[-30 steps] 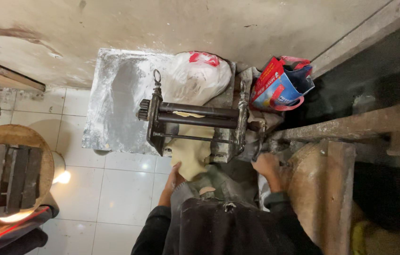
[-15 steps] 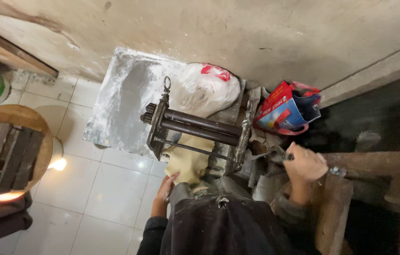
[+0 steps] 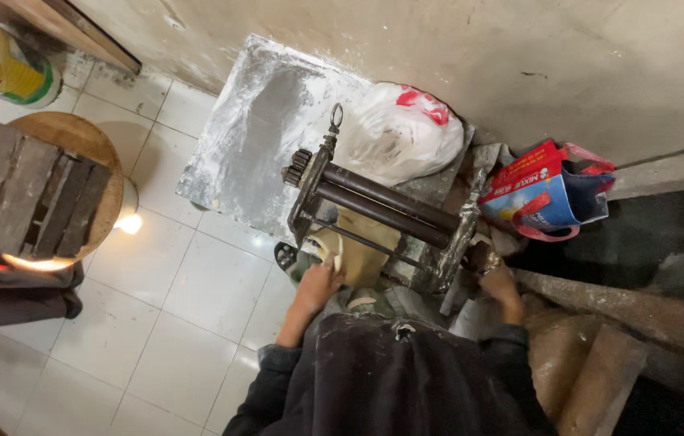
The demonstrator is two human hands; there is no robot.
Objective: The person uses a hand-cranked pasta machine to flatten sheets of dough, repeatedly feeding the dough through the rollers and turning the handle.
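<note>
A hand-cranked dough roller (image 3: 382, 206) with two dark steel rollers stands in front of me. A tan dough sheet (image 3: 362, 250) hangs out below the rollers on my side. My left hand (image 3: 322, 278) grips the lower left edge of that sheet, fingers curled around it. My right hand (image 3: 497, 278) is at the machine's right end, closed on the crank handle, which is mostly hidden by the hand. My dark sleeves and jacket fill the bottom of the view.
A floured metal tray (image 3: 265, 137) lies behind the roller against the wall. A white plastic bag (image 3: 398, 133) and a red-and-blue bag (image 3: 548, 194) sit beside it. A round wooden stool (image 3: 35, 190) and a yellow-green bucket (image 3: 3, 60) stand at the left. Rough planks (image 3: 600, 355) lie at the right.
My right hand has swung down from the raised crank position to the machine's right end. My left hand has moved up onto the dough sheet's edge.
</note>
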